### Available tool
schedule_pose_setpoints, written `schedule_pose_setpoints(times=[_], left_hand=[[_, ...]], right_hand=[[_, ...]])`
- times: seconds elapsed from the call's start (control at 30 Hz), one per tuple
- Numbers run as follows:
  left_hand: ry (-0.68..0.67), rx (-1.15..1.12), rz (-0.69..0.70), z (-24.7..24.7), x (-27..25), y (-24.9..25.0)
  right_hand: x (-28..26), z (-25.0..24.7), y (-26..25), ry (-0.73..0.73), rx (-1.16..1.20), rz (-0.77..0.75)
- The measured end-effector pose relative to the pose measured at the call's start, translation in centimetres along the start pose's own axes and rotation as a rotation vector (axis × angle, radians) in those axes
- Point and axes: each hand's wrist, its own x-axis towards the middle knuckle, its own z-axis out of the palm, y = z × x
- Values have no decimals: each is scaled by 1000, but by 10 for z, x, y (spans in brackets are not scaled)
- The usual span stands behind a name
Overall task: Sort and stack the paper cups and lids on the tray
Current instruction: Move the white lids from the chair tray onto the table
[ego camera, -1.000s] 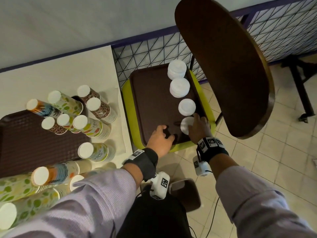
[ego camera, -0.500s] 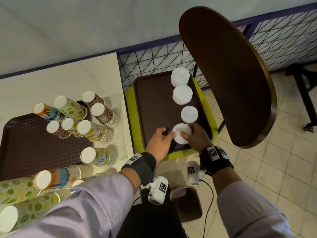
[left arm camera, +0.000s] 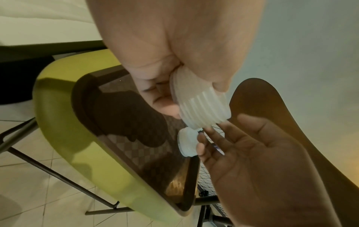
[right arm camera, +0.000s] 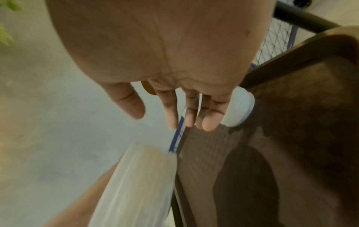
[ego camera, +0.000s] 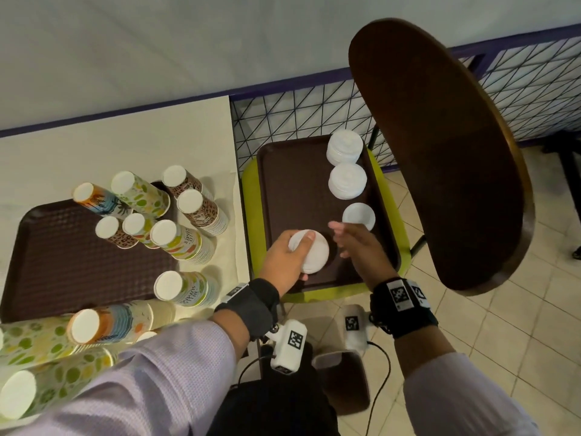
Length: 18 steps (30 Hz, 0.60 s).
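Observation:
My left hand (ego camera: 290, 258) grips a stack of white lids (ego camera: 311, 251) above the near part of the brown tray (ego camera: 292, 187) on the green chair seat; the left wrist view shows the ribbed lid stack (left arm camera: 204, 107) pinched between thumb and fingers. My right hand (ego camera: 352, 239) hovers open just right of the stack, fingers straight, holding nothing. Three more white lid stacks (ego camera: 345, 180) line the tray's right side, the nearest lid stack (ego camera: 359, 216) just beyond my right hand. Stacks of patterned paper cups (ego camera: 176, 240) stand upside down by a second brown tray (ego camera: 63, 262) on the table at left.
A dark wooden chair back (ego camera: 440, 152) rises at the right of the green seat (ego camera: 251, 209). A wire mesh fence (ego camera: 298, 121) runs behind. More cup stacks (ego camera: 41, 366) lie on their sides at the near left. Tiled floor (ego camera: 503, 325) lies to the right.
The lid stack has passed from my right hand to my left, which now holds it lifted off the tray. My right hand has let go and opened beside it.

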Motion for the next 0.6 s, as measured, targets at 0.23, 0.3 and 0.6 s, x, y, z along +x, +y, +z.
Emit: schedule_pose_setpoints(times=[0.23, 0.3, 0.6], left_hand=[[24, 5, 5, -12, -6, 3], [25, 9, 9, -13, -8, 4], [37, 19, 14, -18, -14, 6]], right_hand=[[67, -25, 1, 337, -619, 50], [80, -22, 7, 292, -814, 145], [84, -11, 21, 200, -997, 252]])
